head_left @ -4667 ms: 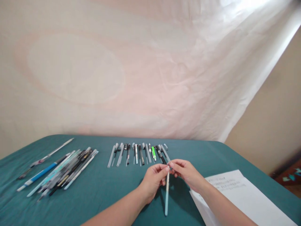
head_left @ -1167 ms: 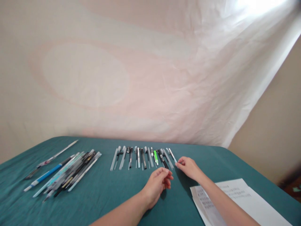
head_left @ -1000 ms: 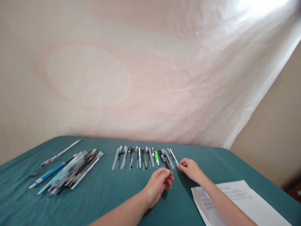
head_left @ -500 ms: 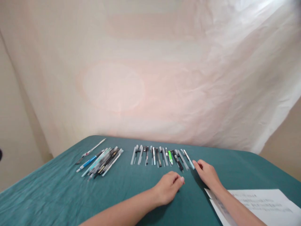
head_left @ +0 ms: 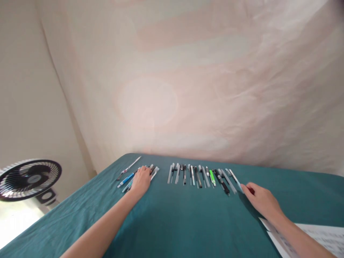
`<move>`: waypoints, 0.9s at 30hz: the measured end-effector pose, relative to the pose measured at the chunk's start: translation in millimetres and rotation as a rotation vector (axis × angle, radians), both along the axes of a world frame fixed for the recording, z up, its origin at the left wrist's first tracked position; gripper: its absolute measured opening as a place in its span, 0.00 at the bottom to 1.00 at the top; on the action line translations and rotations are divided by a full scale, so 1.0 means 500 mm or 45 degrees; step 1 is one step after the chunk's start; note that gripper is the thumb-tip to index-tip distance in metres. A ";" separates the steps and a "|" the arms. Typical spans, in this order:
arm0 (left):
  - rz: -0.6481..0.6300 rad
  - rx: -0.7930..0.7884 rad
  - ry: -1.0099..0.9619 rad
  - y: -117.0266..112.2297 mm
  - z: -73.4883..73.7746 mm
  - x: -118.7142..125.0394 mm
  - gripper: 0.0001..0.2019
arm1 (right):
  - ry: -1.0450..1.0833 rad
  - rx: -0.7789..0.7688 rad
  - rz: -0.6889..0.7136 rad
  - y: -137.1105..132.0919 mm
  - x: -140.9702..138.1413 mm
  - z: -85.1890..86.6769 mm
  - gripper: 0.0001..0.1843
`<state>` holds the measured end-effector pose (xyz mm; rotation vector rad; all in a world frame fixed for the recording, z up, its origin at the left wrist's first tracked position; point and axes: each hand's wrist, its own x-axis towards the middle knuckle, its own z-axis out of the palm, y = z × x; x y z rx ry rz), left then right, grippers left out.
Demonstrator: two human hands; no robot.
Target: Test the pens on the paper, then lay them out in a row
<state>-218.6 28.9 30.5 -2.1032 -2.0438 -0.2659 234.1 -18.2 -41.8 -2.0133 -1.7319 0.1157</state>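
My left hand [head_left: 141, 180] reaches over the pile of pens [head_left: 126, 180] at the left, its fingers bent down among them. Its fingertips are hidden, so I cannot see whether a pen is between them. A thick blue pen lies on the pile's left side, with clear and black pens beside it. My right hand [head_left: 262, 200] is closed, thumb and finger pinching the near end of a white pen [head_left: 235, 178]. That pen lies at the right end of a row of pens and refills, where a bright green highlighter [head_left: 212, 177] stands out.
A separate thin pen [head_left: 131, 165] lies behind the pile. Printed paper [head_left: 322, 234] lies under my right forearm. A black fan [head_left: 30, 180] stands beyond the left edge of the green tablecloth [head_left: 182, 218]. A pale sheet [head_left: 201, 89] hangs behind the table.
My left hand has gone from the table's middle to the pen pile at the left. My right hand stays by the white pen. The view has turned left, bringing in the fan.
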 end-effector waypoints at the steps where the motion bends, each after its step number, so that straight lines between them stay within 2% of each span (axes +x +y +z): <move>1: 0.037 -0.003 0.021 0.003 -0.001 -0.006 0.10 | -0.001 0.001 0.003 0.000 0.001 -0.001 0.23; 6: 0.102 0.013 0.063 0.012 -0.013 -0.005 0.11 | -0.001 0.005 0.011 0.001 0.001 -0.004 0.23; 11: 0.095 0.040 0.097 0.011 -0.021 0.005 0.11 | -0.007 0.018 0.017 0.001 -0.003 0.000 0.22; 16: 0.093 0.010 0.065 0.019 -0.017 -0.007 0.14 | -0.008 0.082 -0.010 -0.004 -0.013 0.013 0.21; 19: -0.057 0.070 -0.185 0.030 -0.001 -0.006 0.16 | 0.003 0.125 -0.017 -0.004 -0.018 0.019 0.20; 21: -0.207 0.074 -0.456 0.032 0.016 0.016 0.16 | 0.020 0.156 -0.028 -0.003 -0.019 0.019 0.20; 24: -0.345 -0.116 -1.027 0.018 0.039 0.088 0.19 | 0.050 0.204 -0.040 0.000 -0.017 0.016 0.20; 27: -0.507 -0.441 -1.493 -0.015 0.048 0.194 0.16 | 0.085 0.244 -0.046 0.001 -0.016 0.013 0.20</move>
